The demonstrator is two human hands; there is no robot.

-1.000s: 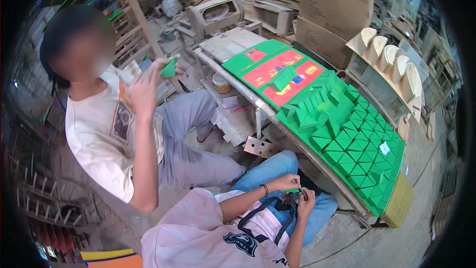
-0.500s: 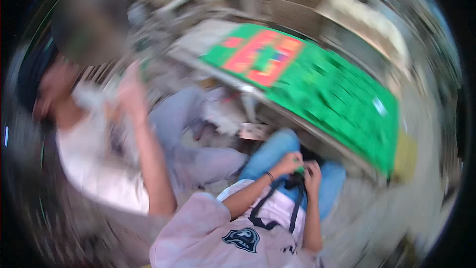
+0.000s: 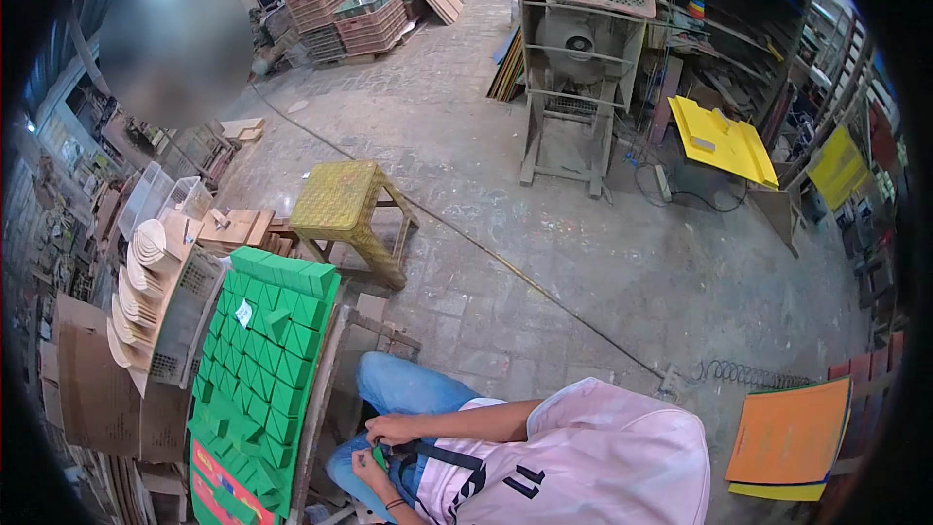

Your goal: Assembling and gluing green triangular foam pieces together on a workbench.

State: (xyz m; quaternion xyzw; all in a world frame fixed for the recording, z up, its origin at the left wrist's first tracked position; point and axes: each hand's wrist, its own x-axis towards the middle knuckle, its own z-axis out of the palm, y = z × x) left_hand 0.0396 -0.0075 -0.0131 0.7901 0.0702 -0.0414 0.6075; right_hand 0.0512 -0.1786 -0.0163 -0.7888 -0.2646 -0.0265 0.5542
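Observation:
My left hand (image 3: 371, 472), with a dark band at its wrist, is closed on a small green block (image 3: 378, 456) over my lap. My right hand (image 3: 391, 429) is just beside the block with its fingers curled together; what it pinches, if anything, is too small to make out. To the left of my knees, a low table carries rows of green triangular blocks (image 3: 255, 350), packed side by side with a few lying loose on top. A white slip of paper (image 3: 243, 313) rests on them. Red pieces (image 3: 228, 479) show at the table's near end.
Beyond the table stand a yellow stool (image 3: 340, 202) and a crate (image 3: 190, 303) with stacked curved wooden pieces (image 3: 136, 297). A cable (image 3: 515, 272) crosses the floor. A fan in a wooden frame (image 3: 573, 44), a yellow board (image 3: 721, 141) and an orange board (image 3: 789, 433) are farther right.
My view has swung to the right and sharpened; the green table is now at the left. The person seated beside me has left the view. My hands remain together over my lap.

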